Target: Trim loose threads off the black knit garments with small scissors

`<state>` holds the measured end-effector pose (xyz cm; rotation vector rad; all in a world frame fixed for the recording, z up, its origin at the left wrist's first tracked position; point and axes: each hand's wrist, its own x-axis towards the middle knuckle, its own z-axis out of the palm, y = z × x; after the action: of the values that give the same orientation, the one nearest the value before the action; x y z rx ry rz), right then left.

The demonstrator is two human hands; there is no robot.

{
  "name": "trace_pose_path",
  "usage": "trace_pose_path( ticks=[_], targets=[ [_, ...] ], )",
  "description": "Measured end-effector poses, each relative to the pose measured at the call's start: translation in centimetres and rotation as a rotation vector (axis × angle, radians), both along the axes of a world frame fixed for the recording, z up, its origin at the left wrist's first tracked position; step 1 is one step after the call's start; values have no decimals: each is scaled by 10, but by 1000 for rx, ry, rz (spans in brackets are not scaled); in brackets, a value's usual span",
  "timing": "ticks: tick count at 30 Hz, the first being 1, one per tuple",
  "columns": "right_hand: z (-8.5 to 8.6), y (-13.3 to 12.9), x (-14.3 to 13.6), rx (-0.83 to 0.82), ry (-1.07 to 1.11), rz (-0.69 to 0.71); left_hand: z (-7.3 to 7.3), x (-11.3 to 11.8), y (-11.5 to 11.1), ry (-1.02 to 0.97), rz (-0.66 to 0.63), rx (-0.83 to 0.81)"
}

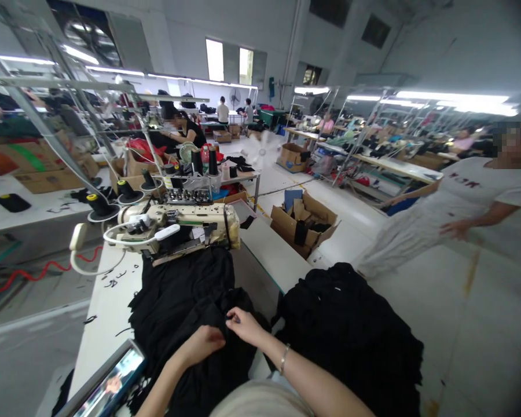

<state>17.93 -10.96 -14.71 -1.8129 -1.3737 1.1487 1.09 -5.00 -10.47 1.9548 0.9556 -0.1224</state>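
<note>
My left hand (206,343) is closed with its fingers curled into a black cloth (186,295) on the sewing table. Close beside it, my right hand (245,325) pinches a fold of the same cloth between thumb and fingers; a bracelet circles that wrist. The cloth runs from my lap up to a cream industrial sewing machine (186,223), where its far end lies under the machine's arm. The fingertips of both hands are partly hidden by dark folds. To the right of my right arm sits a large heap of black cloth (347,324).
A phone (113,382) showing a picture lies at the table's left front. Thread cones (98,205) stand behind the machine. An open cardboard box (304,223) with scraps is on the floor. At the right, a person in a white shirt (481,185) stands in the aisle.
</note>
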Motion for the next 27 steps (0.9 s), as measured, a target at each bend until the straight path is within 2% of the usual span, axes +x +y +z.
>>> trace_pose_path(
  ticks=[3, 7, 11, 14, 17, 20, 24, 27],
  targets=[
    [-8, -21, -13, -62, -3, 115, 1, 6, 17, -11, 162, 180],
    [-14, -46, -24, -96, 0, 180, -1, 33, 44, 15, 330, 345],
    [-9, -54, -19, -74, 24, 119, -3, 55, 55, 4, 375, 314],
    [9, -51, -3, -16, 50, 2, 11, 53, 59, -139, 402, 268],
    [42, -38, 14, 124, 53, -132, 45, 43, 59, -338, 450, 238],
    [84, -16, 22, 274, 74, -172, 92, 36, 52, -509, 526, 222],
    [137, 10, 11, 456, 143, -45, 157, 30, 35, -869, 776, 6],
    [167, 7, -2, 476, 36, 196, 192, 24, 28, -1083, 939, -55]
  ],
)
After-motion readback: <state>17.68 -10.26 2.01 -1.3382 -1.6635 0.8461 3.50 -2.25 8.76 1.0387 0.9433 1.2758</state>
